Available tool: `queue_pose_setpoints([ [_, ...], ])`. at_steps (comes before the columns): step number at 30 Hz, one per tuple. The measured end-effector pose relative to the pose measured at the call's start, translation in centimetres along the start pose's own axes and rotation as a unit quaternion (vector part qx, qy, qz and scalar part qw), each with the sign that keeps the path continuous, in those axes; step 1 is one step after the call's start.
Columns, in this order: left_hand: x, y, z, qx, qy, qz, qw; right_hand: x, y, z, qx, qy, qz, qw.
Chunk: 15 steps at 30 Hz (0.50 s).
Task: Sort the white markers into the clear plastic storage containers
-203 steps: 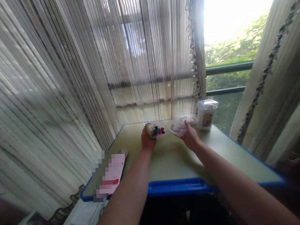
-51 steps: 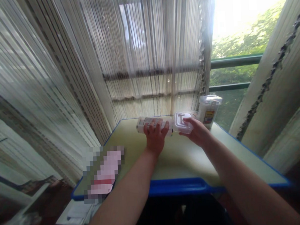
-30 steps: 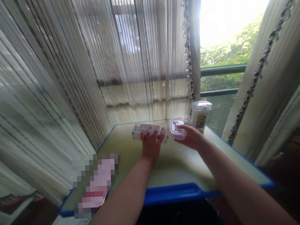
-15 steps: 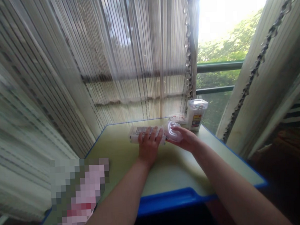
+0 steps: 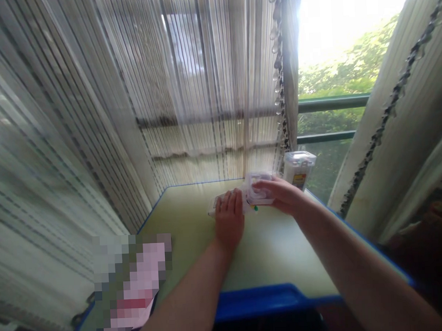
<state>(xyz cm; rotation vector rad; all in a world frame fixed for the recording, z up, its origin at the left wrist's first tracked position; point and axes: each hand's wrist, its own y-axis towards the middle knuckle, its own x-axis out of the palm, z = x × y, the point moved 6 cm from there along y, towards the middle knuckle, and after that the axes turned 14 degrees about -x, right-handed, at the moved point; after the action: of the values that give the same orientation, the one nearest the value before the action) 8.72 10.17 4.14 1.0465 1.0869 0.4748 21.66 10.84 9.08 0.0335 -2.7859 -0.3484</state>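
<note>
My left hand (image 5: pixel 229 218) has its fingers wrapped over a clear plastic container (image 5: pixel 213 205) lying on its side, slightly tilted, above the table. In my right hand (image 5: pixel 286 196) is a clear plastic lid (image 5: pixel 259 195), gripped by its edge and face against the container's right end. Whether the lid is seated there I cannot tell, as blur and fingers cover the contact. A small green spot (image 5: pixel 256 209) shows at that end below the lid. Beyond my right hand stands a tall clear container (image 5: pixel 299 171) with a lid and a coloured label.
Both hands are over a pale table (image 5: pixel 279 255) with a raised blue rim (image 5: pixel 259 300). A pixelated pink object (image 5: pixel 145 273) lies at the table's left side. String curtains (image 5: pixel 210 88) hang behind the table, and a green railing (image 5: pixel 331 103) crosses the window at right.
The view has shifted a little, moving the scene rightward. The held container has turned, its left end now lower, and the lid overlaps its right end more.
</note>
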Motion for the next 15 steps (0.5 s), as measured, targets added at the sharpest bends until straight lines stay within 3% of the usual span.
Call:
queue_pose_setpoints([
  [4,-0.5,-0.2,-0.3,-0.017,-0.046,0.042,0.998,1.4,0.3,-1.5,0.043,-0.070,-0.007,0.997],
  [10,-1.8,0.5,0.6,-0.041,-0.097,0.070,0.992,2.0,-0.2,-2.0,0.091,-0.074,-0.009,0.993],
  [15,-3.0,1.5,0.8,-0.131,-0.147,0.094,0.976,2.7,0.2,-2.8,0.095,-0.055,-0.036,0.993],
])
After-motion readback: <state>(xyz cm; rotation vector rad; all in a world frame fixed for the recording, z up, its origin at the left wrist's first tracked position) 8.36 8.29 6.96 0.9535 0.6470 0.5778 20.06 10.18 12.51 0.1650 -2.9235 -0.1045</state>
